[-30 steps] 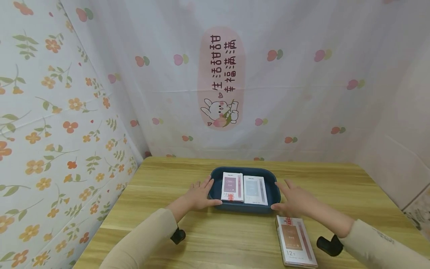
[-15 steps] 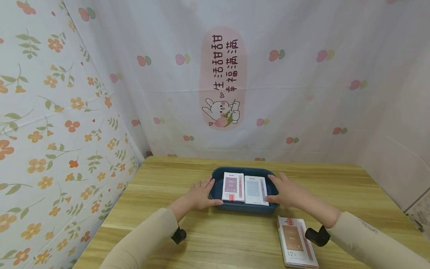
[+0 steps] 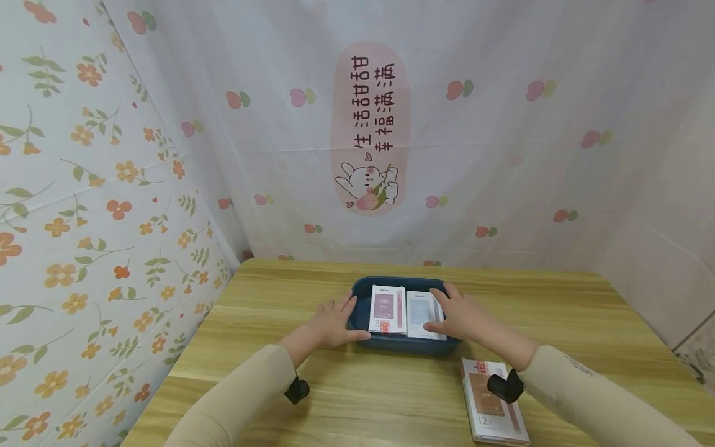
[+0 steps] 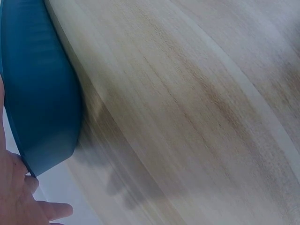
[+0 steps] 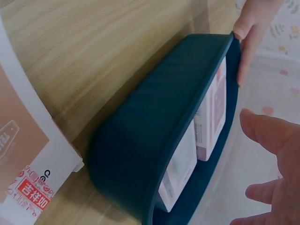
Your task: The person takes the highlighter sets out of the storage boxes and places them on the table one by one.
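Observation:
A dark blue oblong plastic basin [image 3: 377,343] stands on the table. Two flat white boxes lie side by side in it: one with a purple panel [image 3: 387,309], one with a pale blue panel [image 3: 420,309]. My left hand [image 3: 329,324] rests at the basin's left end, fingers and thumb spread along the rim. Over the right end reaches my right hand [image 3: 460,315], its fingertips overlapping the pale blue box's right side. In the right wrist view its thumb and fingers [image 5: 268,132] are spread apart, with nothing between them, above the basin.
A third white box, with a brown panel [image 3: 485,395], lies on the wooden table [image 3: 346,397] in front of the basin's right end, below my right wrist. A printed cloth [image 3: 279,186] hangs behind the table and a floral one [image 3: 100,248] at the left.
My right hand has moved left, from the basin's right rim to over the pale blue box. My left hand, the basin and the boxes have stayed in place.

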`<state>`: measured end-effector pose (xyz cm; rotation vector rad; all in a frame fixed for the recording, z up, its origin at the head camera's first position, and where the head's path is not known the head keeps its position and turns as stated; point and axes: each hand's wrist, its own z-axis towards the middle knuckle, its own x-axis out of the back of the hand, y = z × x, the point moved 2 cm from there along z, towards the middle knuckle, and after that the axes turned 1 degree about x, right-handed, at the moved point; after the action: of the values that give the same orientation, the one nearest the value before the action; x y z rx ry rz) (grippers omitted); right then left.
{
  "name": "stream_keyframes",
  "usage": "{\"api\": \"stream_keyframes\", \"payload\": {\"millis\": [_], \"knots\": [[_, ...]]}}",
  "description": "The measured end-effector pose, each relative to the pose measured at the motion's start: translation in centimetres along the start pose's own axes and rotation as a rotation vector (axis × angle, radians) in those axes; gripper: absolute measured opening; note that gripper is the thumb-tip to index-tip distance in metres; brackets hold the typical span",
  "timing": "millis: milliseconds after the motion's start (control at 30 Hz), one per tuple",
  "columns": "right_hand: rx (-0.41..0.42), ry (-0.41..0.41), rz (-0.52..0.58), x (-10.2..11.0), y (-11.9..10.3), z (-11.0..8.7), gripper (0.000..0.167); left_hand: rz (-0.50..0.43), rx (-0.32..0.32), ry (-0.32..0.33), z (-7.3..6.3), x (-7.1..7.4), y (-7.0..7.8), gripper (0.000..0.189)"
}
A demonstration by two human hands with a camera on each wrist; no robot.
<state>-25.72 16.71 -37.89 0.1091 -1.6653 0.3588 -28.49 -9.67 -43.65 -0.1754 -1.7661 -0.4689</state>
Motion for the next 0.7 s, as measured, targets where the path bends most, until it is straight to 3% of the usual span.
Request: {"api": "stream_keyframes", "payload": {"millis": [300,700], "knots": [[0.033,0.015,0.01,-0.9,0.0,1.8,0.079,0.007,0.009,-0.005,0.2,-0.1,-0.1,0.098],[0.005,-0.002,0.064,-2.5,0.1,3.7,0.077,0.01,0.002,0.0,0.3,-0.3,-0.2,0.098]]}}
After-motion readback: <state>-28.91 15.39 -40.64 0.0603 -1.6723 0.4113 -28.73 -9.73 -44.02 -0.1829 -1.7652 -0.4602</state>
